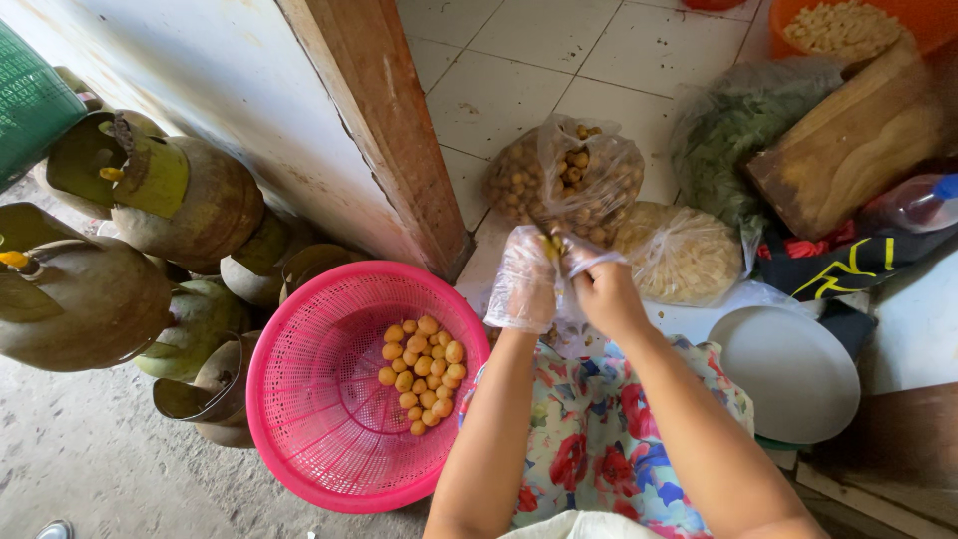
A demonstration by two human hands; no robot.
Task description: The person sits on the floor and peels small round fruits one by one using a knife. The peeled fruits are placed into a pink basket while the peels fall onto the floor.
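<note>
Head view, looking down past the person's floral-print lap: the left hand (523,281), covered by a thin clear plastic glove, and the bare right hand (605,295) meet just above and to the right of the pink plastic basket (299,399). The fingers of both hands are drawn together around a small yellowish fruit (549,243) pinched at the fingertips; the fruit is largely covered, so exactly which fingers grip it cannot be made out. The right hand also appears to hold a fold of the clear glove plastic. Inside the basket, right of its centre, lies a loose pile of peeled round yellow fruits (423,371). Beyond the hands, farther from the basket, a clear plastic bag of brown-skinned round fruits (564,180) stands open on the white tiled floor (519,70), and a second clear bag of pale contents (681,254) lies just beside it to the right. A round white lid (788,371) rests well to the right of the basket, past the lap. Far right and above it are a bag of green leaves (743,130), a wooden board (848,145) and an orange basin of pale kernels (848,25). To the left of the basket several olive-green gas cylinders (170,200) lie against the wall, and a wooden door post (384,120) rises just behind the basket's rim.
</note>
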